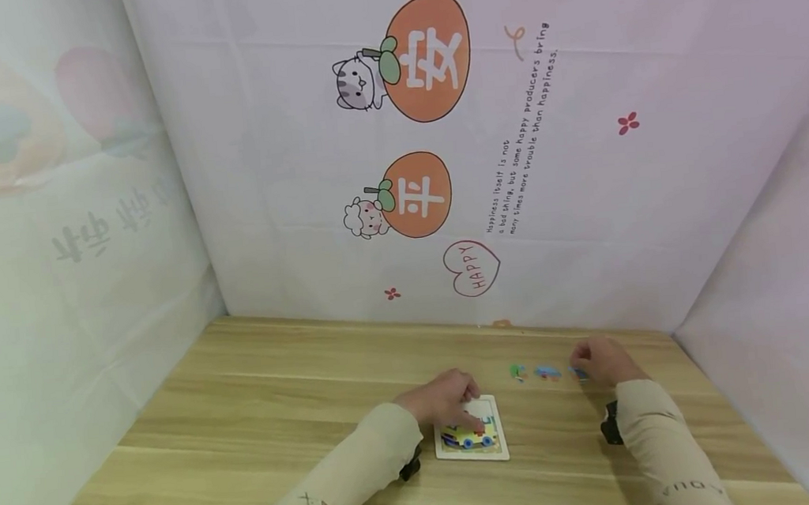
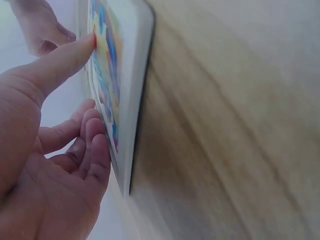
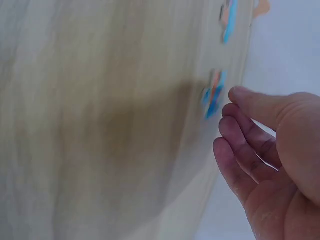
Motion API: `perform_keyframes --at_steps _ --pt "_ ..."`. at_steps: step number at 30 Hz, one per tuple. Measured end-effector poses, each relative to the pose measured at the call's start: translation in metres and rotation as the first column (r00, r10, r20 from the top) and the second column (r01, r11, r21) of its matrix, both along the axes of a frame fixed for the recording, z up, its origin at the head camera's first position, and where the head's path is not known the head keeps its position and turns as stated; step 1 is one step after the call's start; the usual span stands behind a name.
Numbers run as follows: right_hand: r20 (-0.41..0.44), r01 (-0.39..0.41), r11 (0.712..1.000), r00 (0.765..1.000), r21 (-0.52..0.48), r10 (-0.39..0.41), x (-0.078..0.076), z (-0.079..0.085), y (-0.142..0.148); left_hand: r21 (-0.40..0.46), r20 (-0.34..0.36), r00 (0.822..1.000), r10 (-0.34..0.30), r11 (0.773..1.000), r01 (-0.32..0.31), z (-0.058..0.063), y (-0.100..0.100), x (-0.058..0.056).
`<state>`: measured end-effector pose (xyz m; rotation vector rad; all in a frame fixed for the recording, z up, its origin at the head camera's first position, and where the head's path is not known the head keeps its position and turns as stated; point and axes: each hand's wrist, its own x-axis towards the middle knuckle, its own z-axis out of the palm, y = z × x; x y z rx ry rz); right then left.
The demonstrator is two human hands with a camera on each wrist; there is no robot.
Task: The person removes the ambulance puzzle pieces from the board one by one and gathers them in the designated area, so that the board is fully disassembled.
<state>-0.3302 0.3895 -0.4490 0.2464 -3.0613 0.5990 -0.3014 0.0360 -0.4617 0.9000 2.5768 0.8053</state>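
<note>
A white-framed jigsaw board (image 1: 502, 439) lies on the wooden table, its picture showing a yellow vehicle with blue wheels. My left hand (image 1: 442, 400) reaches over its upper left part. The left thumb presses on the picture (image 2: 107, 55), while the other fingers, loosely bent, rest along the board's edge in the left wrist view. Farther right, my right hand (image 1: 604, 361) hovers beside a small blue and orange puzzle piece (image 3: 214, 95). Its thumb and fingertips are close to that piece, with nothing between them.
Two more loose pieces, one green (image 1: 518, 373) and one light blue (image 1: 548, 373), lie in a row left of the right hand. Behind them the table (image 1: 298, 356) ends at a white printed cloth wall (image 1: 284, 175). Similar cloth encloses both sides.
</note>
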Motion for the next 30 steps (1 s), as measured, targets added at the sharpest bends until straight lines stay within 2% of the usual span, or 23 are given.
perform_keyframes --at_steps 6,12,17,21,25,30 --pt "0.038 -0.109 0.994 0.993 -0.018 0.11 -0.002 0.01 -0.037 -0.056 -0.033 0.999 -0.024 0.998 0.022 0.006 -0.003 0.003" --pt "0.089 -0.251 0.966 0.963 -0.056 0.255 -0.001 0.02 -0.09 -0.096 -0.09 0.993 -0.073 0.993 0.064 0.015 -0.013 0.004" --pt "0.065 -0.428 0.901 0.9 -0.063 0.432 0.006 0.024 -0.129 -0.07 -0.103 0.993 -0.062 0.996 0.055 0.017 -0.031 0.002" --pt "0.073 -0.519 0.852 0.849 -0.071 0.524 0.018 0.029 -0.153 -0.053 -0.087 0.995 -0.044 0.998 0.04 0.014 -0.046 -0.001" --pt "0.106 -0.561 0.823 0.817 -0.09 0.568 0.029 0.032 -0.171 -0.052 -0.068 0.997 -0.045 0.998 0.042 0.011 -0.053 -0.003" --pt "0.131 -0.558 0.828 0.818 -0.061 0.56 0.04 0.025 -0.184 -0.042 -0.048 0.997 -0.061 0.997 0.059 0.01 -0.058 0.0"
